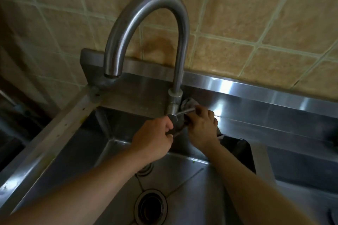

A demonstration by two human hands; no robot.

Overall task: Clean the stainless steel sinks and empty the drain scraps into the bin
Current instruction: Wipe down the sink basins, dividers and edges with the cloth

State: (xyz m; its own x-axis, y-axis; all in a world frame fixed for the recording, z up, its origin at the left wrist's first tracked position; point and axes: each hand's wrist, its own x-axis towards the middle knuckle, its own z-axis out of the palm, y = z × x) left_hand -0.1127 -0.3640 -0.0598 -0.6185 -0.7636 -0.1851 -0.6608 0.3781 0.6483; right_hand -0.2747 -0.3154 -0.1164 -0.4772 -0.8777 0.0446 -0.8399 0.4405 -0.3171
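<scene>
Both hands were at the faucet base, over the back edge of the left sink basin. Left hand was curled around a dark handle just below the faucet body; what it was, unclear. Right hand had its fingers closed on a grey cloth, pressed against the faucet's right side by the lever. Below the grips, the basin held only its open drain; contents of the drain too dark to tell. Second basin sat right of the right hand.
</scene>
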